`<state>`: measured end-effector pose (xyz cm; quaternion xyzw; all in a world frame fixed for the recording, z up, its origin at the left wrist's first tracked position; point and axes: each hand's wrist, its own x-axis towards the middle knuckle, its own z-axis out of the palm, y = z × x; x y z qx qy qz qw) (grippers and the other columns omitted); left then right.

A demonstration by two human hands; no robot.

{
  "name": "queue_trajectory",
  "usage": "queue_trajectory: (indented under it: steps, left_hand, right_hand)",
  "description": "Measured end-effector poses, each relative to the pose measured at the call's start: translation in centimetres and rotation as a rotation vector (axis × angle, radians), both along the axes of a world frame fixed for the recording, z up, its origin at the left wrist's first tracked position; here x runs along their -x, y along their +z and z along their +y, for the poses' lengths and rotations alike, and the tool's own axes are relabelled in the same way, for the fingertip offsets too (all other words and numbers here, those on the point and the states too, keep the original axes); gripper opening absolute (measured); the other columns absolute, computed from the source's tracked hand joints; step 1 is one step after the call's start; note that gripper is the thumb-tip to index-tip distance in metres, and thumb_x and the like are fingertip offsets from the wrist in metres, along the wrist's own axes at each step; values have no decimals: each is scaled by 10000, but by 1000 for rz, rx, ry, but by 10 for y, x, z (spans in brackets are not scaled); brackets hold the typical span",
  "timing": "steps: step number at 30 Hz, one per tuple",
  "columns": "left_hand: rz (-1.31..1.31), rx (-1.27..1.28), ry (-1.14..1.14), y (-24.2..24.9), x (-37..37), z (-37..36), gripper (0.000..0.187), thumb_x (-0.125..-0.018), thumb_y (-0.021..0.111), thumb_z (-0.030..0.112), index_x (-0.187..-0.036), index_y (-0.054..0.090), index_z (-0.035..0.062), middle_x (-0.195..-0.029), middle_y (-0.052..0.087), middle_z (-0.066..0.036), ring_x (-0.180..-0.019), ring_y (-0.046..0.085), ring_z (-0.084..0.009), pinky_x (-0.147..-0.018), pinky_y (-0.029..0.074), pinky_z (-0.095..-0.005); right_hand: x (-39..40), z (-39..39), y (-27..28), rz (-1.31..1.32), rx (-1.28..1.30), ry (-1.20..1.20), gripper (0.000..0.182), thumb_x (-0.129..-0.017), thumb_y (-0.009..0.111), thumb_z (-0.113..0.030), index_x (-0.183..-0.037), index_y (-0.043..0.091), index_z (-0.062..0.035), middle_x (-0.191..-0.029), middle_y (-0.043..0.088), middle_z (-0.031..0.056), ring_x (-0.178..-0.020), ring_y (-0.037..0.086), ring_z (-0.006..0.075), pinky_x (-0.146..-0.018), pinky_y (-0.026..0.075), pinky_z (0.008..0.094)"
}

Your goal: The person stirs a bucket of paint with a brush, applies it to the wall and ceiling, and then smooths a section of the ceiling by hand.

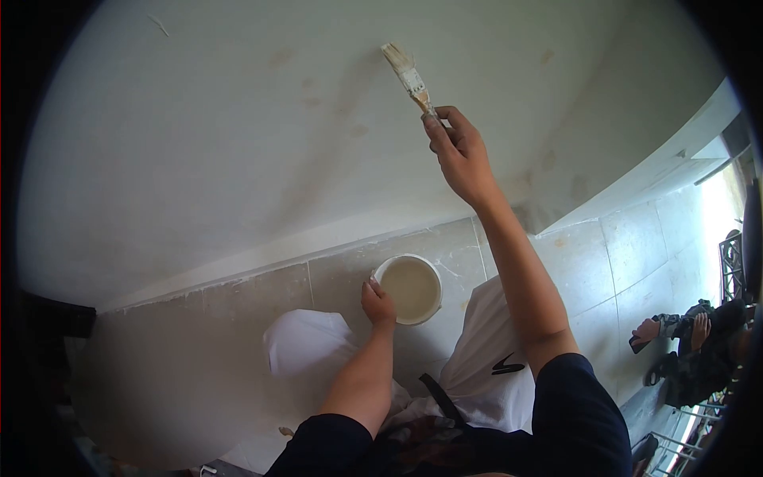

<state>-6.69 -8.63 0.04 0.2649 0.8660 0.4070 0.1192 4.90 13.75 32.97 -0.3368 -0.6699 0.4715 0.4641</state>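
A paintbrush (409,77) with a pale, coated ferrule is gripped by its handle in my right hand (457,151), which is reached out toward the wall (238,119). The bristles point up and left, close to the wall surface, and a soft shadow falls beside them. My left hand (378,302) grips the left rim of a white bucket (439,278). Murky beige liquid (409,290) fills much of the bucket, which is between my knees.
Grey floor tiles (572,266) run along the wall's base. The wall turns at a corner on the right, where a ledge (652,171) juts out. Another person (699,350) sits at the far right, holding a dark phone-like object. Brownish spots mark the wall.
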Motion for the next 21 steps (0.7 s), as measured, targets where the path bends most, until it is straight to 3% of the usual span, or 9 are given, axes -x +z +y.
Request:
queue_trajectory:
  steps: [6, 15, 21]
  left_hand:
    - [19, -43, 0, -1, 1, -1, 352, -1080, 414, 253, -1011, 598, -39, -964, 664, -282, -922, 640, -495, -797, 495, -550]
    - [19, -36, -3, -3, 5, 5, 347, -1079, 424, 249, -1010, 597, -43, -963, 662, -286, -920, 634, -498, -796, 492, -553]
    - [71, -30, -4, -10, 3, 4, 347, -1079, 425, 248, -1009, 597, -46, -965, 660, -290, -926, 629, -502, -801, 488, -556]
  right_hand:
    - [15, 11, -8, -35, -41, -72, 280, -1051, 562, -275, -1034, 612, 0, -598, 455, 1, -567, 370, 86, -521, 307, 315]
    - [23, -14, -18, -63, 114, -92, 342, -1030, 550, -265, -887, 631, 34, -589, 516, 80, -542, 451, 158, -535, 368, 362]
    - [23, -23, 5, -105, -13, -149, 373, -1038, 513, -269, -878, 647, 40, -607, 550, 124, -537, 488, 213, -552, 391, 386]
